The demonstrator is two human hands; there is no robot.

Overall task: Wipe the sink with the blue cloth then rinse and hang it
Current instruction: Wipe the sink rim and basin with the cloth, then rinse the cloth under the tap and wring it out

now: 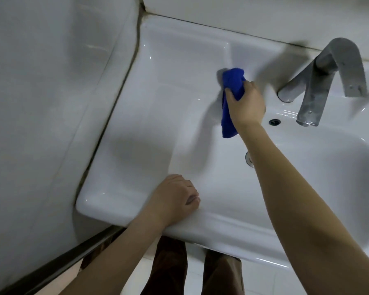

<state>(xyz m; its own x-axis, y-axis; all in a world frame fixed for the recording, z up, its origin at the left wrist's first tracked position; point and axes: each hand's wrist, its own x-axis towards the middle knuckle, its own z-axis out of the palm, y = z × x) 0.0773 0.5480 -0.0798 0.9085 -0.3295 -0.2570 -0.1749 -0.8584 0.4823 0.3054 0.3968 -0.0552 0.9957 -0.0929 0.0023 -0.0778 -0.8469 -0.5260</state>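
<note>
Pale grey wall tiles (41,103) close off the left side of this washroom corner, and a white ceramic sink (136,135) is set tight against them.

On the sink's near front rim rests the left hand (175,196), knuckles up. Its fingers are folded in on themselves and grasp nothing. It looks like a brace for the body rather than a working hand.

Further right and much deeper in, a bunched, fuzzy blue cloth (232,81) sits on the back ledge at the basin's far edge. Its long axis runs from the ledge back toward the person. The wadded head is pressed to the ceramic and a loose tail hangs down beside the wrist.

The right hand (246,103) grips the cloth, fingers wrapped over its middle. The head of the cloth lies beyond and slightly left of the fingertips. That arm is stretched nearly straight across the bowl, passing over the round metal drain (249,159).

Just right of the hand is a small dark overflow hole (273,122), then an angular brushed-metal faucet (320,81).

I judge wiping is under way. The right hand alone is placed for the next stroke, and rinsing is yet to come.
</note>
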